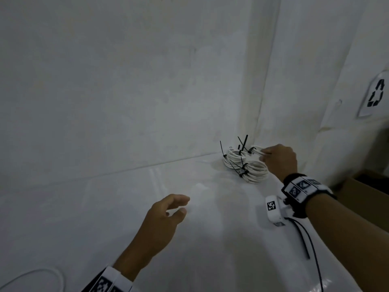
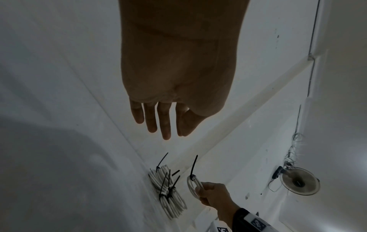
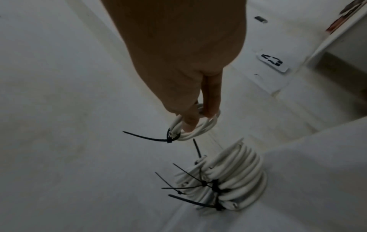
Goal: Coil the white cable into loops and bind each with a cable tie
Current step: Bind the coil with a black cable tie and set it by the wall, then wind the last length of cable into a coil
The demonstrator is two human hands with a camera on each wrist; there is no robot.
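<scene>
Small white cable coil (image 3: pixel 195 128), black cable tie (image 3: pixel 152 138) on it, pinched in my right hand (image 1: pixel 280 161) above tied coil pile (image 1: pixel 246 167) at bench (image 1: pixel 126 207) corner. Left hand (image 1: pixel 166 213) relaxed, holding nothing. Recycling-symbol label (image 1: pixel 375 94) on wall; loose cable (image 1: pixel 37 275) near bench edge.

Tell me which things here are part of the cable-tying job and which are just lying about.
Part of the job:
tied coil held by the right hand
pile of tied coils
loose white cable
left hand, holding nothing

Lying about:
recycling sign
cardboard box
fan
</scene>
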